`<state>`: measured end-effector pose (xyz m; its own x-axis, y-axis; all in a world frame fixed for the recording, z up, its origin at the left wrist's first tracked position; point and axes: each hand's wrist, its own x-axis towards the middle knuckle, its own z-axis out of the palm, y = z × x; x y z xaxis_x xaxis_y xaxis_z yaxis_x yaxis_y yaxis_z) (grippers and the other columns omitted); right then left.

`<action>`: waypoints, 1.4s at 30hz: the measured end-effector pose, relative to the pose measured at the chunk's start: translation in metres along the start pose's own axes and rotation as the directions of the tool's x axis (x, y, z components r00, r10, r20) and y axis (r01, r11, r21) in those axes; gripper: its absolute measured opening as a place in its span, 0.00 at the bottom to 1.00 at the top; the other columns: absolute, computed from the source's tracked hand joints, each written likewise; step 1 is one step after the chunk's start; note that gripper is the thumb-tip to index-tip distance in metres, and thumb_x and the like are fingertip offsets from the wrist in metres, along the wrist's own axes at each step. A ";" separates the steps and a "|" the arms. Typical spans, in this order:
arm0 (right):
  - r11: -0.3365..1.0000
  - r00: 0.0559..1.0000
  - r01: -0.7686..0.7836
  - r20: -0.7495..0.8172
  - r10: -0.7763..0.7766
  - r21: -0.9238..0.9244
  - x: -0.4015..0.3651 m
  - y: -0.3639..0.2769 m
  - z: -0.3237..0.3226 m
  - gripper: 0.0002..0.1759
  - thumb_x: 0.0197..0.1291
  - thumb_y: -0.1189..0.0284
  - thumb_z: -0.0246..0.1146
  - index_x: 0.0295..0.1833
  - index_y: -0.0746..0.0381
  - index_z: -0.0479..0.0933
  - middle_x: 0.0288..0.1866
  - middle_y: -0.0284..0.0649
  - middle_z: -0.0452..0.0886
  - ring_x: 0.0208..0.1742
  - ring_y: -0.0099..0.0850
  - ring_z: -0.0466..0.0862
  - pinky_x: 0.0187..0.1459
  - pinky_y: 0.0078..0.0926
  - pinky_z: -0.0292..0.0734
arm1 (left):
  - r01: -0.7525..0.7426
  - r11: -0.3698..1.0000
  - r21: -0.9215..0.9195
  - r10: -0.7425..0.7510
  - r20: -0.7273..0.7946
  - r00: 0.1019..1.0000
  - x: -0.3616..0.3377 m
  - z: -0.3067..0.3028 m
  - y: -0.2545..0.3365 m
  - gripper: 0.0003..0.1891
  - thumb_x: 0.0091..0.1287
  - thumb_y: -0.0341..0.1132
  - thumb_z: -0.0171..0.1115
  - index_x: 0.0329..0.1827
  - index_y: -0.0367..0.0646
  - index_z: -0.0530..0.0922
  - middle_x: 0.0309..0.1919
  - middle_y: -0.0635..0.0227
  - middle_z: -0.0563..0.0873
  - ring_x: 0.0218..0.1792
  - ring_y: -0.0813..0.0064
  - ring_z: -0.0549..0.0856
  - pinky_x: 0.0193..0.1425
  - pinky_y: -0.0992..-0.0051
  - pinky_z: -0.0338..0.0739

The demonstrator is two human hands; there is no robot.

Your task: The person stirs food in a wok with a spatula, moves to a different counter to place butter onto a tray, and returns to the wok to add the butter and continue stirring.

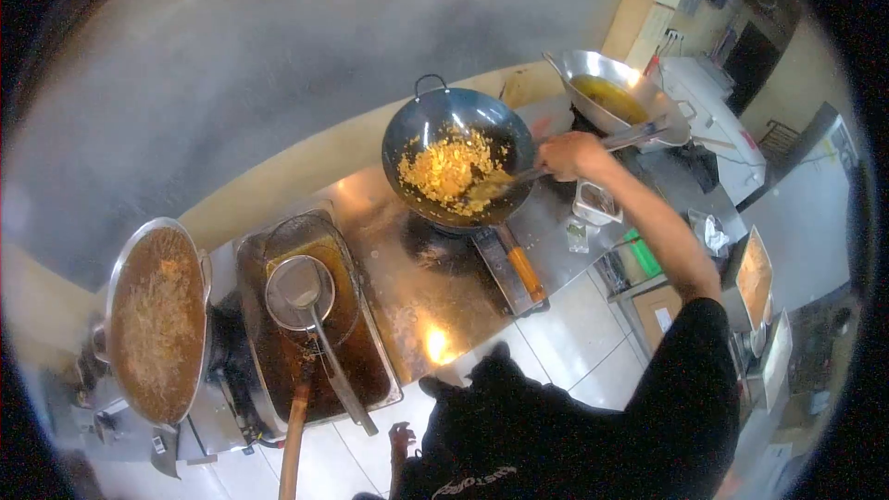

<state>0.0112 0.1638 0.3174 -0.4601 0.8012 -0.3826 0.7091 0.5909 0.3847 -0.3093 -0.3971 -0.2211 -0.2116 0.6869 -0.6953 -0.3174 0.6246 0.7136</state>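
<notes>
Head view, right hand (567, 156) grasping a metal spatula (528, 174) in chopped yellow food (446, 167) inside a dark wok (489, 113), left hand (401, 439) low beside the black shirt (556, 440), grip unclear.

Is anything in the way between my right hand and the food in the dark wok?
Nothing visible blocks it. Your right hand grips a spatula that passes over the near-right rim of the dark wok, its blade already in the food.
</notes>
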 end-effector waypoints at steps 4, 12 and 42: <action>0.958 0.965 0.100 0.207 -0.159 0.271 0.011 0.010 -0.007 0.14 0.59 0.68 0.56 0.48 0.57 0.80 0.43 0.44 0.84 0.40 0.45 0.84 0.41 0.42 0.79 | 0.174 0.964 -0.201 -0.131 0.212 0.969 0.008 -0.023 -0.042 0.17 0.64 0.42 0.53 0.53 0.48 0.78 0.34 0.59 0.85 0.30 0.63 0.84 0.32 0.62 0.80; 0.999 0.994 0.044 0.096 -0.046 0.015 0.063 -0.005 0.005 0.15 0.56 0.69 0.57 0.48 0.57 0.80 0.42 0.49 0.83 0.40 0.47 0.83 0.41 0.43 0.78 | 0.080 0.970 -0.229 -0.090 -0.034 0.995 0.009 0.014 -0.005 0.13 0.65 0.36 0.57 0.50 0.42 0.75 0.25 0.63 0.82 0.24 0.71 0.83 0.23 0.70 0.81; 0.971 0.961 0.085 -0.277 -0.021 0.222 0.072 0.027 0.128 0.14 0.64 0.70 0.51 0.51 0.59 0.78 0.31 0.49 0.83 0.32 0.43 0.86 0.32 0.44 0.82 | 0.131 0.978 -0.163 -0.162 -0.200 0.966 0.035 0.157 0.038 0.09 0.68 0.34 0.53 0.48 0.45 0.76 0.24 0.62 0.82 0.21 0.72 0.81 0.22 0.73 0.79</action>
<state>0.0658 0.2256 0.1927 -0.6050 0.7834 -0.1425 0.7682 0.6213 0.1541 -0.1840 -0.2911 -0.2050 -0.3380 0.4878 -0.8049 -0.4886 0.6400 0.5930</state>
